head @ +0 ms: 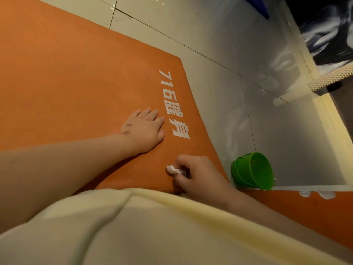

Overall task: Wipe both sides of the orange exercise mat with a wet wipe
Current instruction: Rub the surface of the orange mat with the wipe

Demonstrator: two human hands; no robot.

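The mat (66, 73) lies on the floor (267, 121), with the left hand (146, 129) on it just beside the printed letters (174, 104). The right hand (198, 176) holds the wipe (172, 169) at the mat's near edge. The bucket (254, 171) sits on the floor just beside the mat's right edge.

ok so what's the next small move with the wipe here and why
Probably sweep the wet wipe forward across the orange mat toward the white print. The right hand pinches it at the mat's near edge, and the left hand lies flat on the mat, steadying it.
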